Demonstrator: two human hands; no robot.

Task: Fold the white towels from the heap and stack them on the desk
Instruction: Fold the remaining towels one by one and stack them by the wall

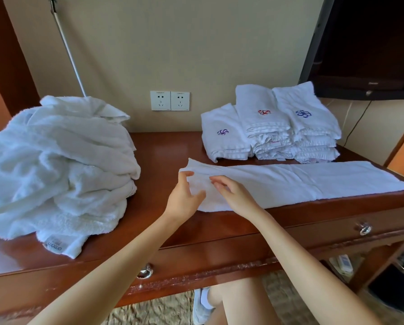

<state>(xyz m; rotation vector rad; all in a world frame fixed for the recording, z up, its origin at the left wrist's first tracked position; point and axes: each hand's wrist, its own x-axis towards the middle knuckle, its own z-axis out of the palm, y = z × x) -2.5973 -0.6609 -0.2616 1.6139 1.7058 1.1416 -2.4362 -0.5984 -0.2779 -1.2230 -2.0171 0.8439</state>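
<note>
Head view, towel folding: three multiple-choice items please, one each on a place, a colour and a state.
1. Where is the unfolded heap? A) on the desk, left B) on the floor C) in a drawer
2. What colour is the emblem on the middle folded stack? A) green B) red C) yellow
3. How does the towel in the left hand lie? A) balled up B) hung on the wall C) flat, a long strip along the desk's front
1 A: it rests on the wood at left. 2 B: a red emblem tops it. 3 C: it stretches flat rightward from the hand.
</note>
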